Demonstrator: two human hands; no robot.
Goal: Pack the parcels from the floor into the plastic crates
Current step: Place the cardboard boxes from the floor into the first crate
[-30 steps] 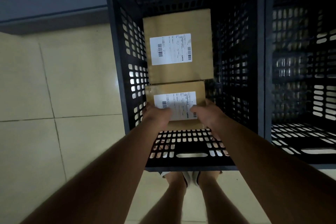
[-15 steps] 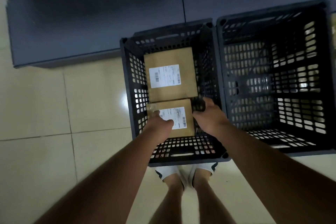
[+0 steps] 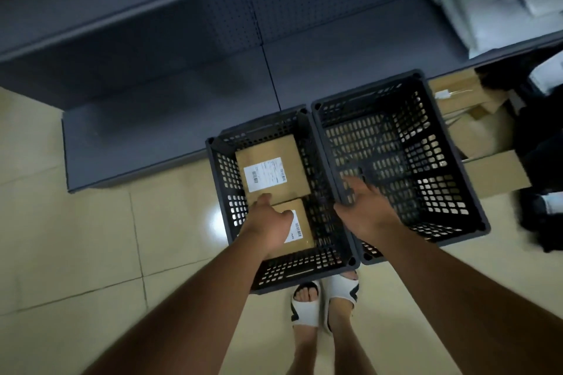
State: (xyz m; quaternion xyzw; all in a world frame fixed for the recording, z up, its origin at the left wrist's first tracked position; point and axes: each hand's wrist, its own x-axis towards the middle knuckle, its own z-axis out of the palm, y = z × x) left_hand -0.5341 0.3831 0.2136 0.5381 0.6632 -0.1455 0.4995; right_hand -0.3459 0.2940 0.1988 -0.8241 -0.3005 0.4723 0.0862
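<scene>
A view from above looks down on two dark slotted plastic crates standing side by side on a pale tiled floor (image 3: 76, 237), against the foot of grey metal shelving (image 3: 182, 55).

The left crate (image 3: 221, 179) holds two brown cardboard parcels lying flat. The far parcel (image 3: 292, 158) shows a white shipping label with barcodes; the print is too small to read. The near parcel (image 3: 304, 222) touches it edge to edge, and most of its top and label is hidden under the left hand (image 3: 268, 222). That hand hovers over the parcel, palm down with fingers loosely curled; whether it touches the cardboard cannot be told, and it grips nothing visible.

The right crate (image 3: 441, 161) looks empty, its slotted floor and walls plainly seen. The right hand (image 3: 365, 207) hangs over the shared edge of the two crates, fingers spread and empty, slightly blurred.

Both bare forearms run out of the bottom of the picture. Below the crates stand two feet in white slide sandals (image 3: 307, 307).

To the right of the crates, more brown cardboard boxes (image 3: 475, 128) lie on the floor, partly cut off by dark shapes that cannot be made out. On a shelf at top right lie grey plastic mailer bags (image 3: 493, 6), cropped by the frame edge.
</scene>
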